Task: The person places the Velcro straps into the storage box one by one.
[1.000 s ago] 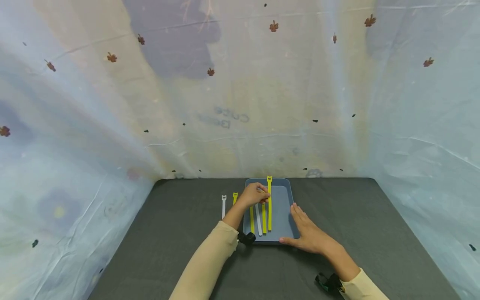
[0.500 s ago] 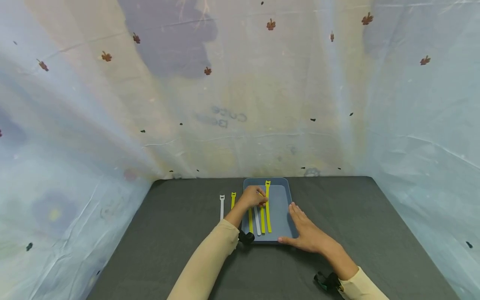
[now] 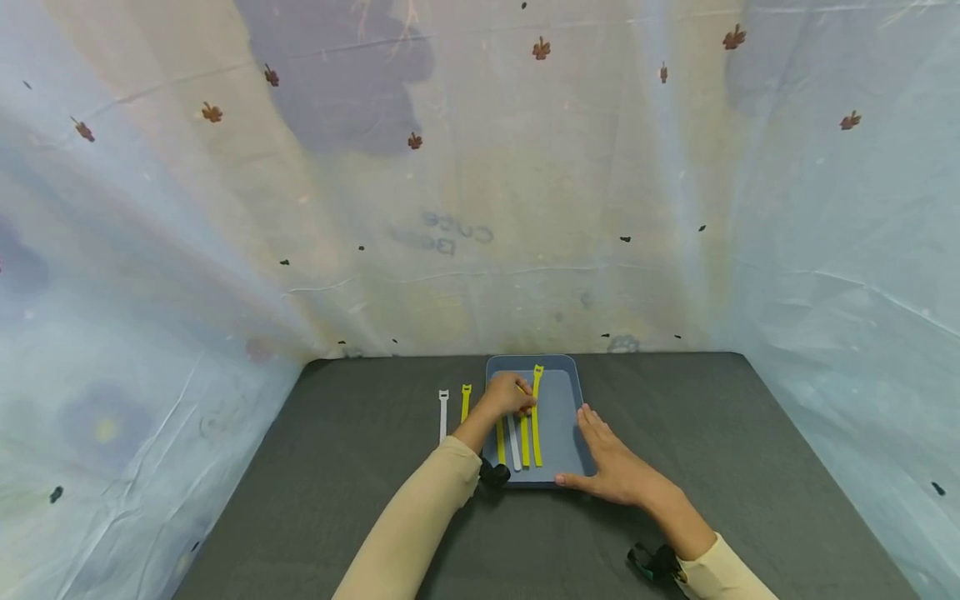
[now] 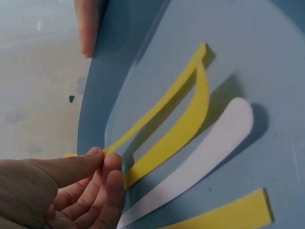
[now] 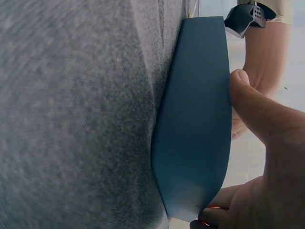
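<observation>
My left hand pinches a yellow hook-and-loop cable tie between thumb and fingertips, over the blue-grey tray. In the left wrist view, this tie slopes down to the tray floor, its tip meeting the neighbouring yellow tie. Beside them lie a white tie and another yellow tie. The slotted heads of these neighbours are hidden by my left hand. My right hand rests on the tray's near right corner, fingers straight along the side, thumb on the near rim.
Left of the tray, a white tie and a yellow tie lie on the dark grey cloth, partly hidden by my left arm. A patterned curtain hangs behind the table and along both sides.
The held yellow tie has come down and nearer, its head now inside the tray's far rim and leaning slightly right. My right hand stays on the tray.
</observation>
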A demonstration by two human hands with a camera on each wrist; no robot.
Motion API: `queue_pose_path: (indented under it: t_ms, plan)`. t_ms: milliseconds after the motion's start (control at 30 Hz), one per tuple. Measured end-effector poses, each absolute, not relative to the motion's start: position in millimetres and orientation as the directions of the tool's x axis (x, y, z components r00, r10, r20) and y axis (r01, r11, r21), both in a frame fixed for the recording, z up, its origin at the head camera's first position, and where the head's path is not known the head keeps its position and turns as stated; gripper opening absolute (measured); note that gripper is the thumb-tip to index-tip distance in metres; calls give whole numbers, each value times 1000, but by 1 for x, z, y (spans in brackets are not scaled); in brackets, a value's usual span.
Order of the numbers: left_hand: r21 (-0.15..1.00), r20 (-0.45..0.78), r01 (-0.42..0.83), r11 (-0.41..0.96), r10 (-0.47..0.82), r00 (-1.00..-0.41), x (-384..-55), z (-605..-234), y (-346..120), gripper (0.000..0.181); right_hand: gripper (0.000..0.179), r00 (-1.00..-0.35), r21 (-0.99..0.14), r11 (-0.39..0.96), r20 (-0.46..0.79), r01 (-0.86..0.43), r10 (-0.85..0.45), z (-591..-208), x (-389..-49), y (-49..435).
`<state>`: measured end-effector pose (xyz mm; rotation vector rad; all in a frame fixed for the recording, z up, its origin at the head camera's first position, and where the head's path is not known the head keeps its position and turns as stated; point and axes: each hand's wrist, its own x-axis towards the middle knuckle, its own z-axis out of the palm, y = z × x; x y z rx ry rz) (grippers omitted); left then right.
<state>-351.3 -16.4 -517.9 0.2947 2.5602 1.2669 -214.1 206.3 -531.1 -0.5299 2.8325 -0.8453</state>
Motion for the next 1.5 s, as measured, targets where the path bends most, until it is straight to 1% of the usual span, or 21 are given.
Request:
queue_pose_path:
  t_ms: [367,600,867,1100,1500]
  plan:
    - [800,-140,78,594,312,-940,-349,-518,-13,7,126,-926,-551,778,-25,-302,-376,-533,-215,208]
    - [801,-166,49,597,300,-939,-355,-524,-11,9,127,-927,-553,778,-25,-300,-375,-533,-215,209]
    - [767,-137,103,633,318,-938,-353,-525,-12,8,127,-927,-549,780,-28,-299,-375,-533,-214,209]
    - [771,-134,106,628,324,-937,-351,-523,-12,8,127,-928,-535,789,-26,-302,-373,-534,-215,208]
    - [773,-148,91,628,317,-937,-353,-523,-12,18,128,-929,-541,786,-24,-299,-370,-533,-215,208]
